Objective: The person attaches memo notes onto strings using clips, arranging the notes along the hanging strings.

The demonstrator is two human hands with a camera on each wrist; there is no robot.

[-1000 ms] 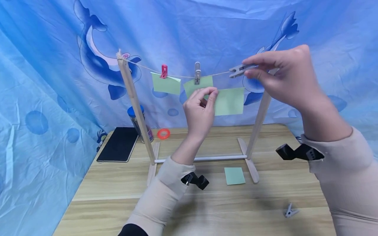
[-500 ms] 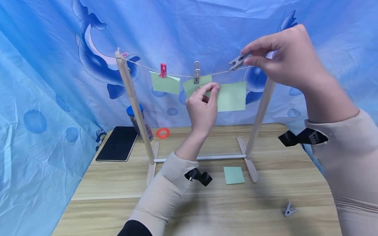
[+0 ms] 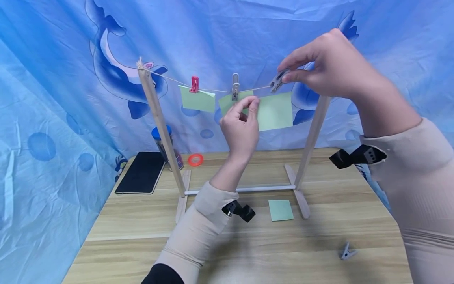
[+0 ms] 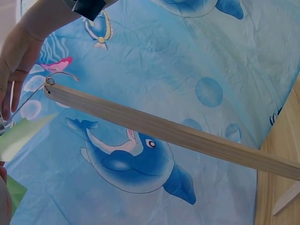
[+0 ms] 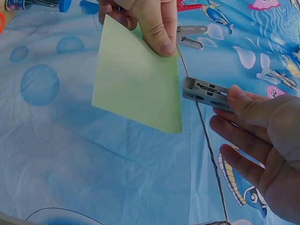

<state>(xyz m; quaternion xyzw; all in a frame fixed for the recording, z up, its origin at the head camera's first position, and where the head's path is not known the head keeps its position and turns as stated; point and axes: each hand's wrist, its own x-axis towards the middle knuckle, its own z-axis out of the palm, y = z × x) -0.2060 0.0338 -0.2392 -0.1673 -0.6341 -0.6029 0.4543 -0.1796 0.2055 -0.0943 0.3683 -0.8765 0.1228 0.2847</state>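
Note:
My left hand pinches a green paper sheet by its upper left corner, just below the string. With thumb and fingertips my right hand holds a grey clothespin at the string, above the sheet's top edge. In the right wrist view that clothespin points toward the sheet, with a small gap between them. Two more green sheets hang on the string: one under a red clothespin, the other under a grey clothespin, partly hidden by my left hand.
Wooden posts with a white crossbar carry the string. On the table lie a green sticky note, a grey clothespin, a black notebook and an orange ring. A blue-lidded jar stands behind the left post.
The right hand has risen, then shifted left with the clothespin, which now tilts downward at the string. The left hand has lifted the sheet a little closer to the string.

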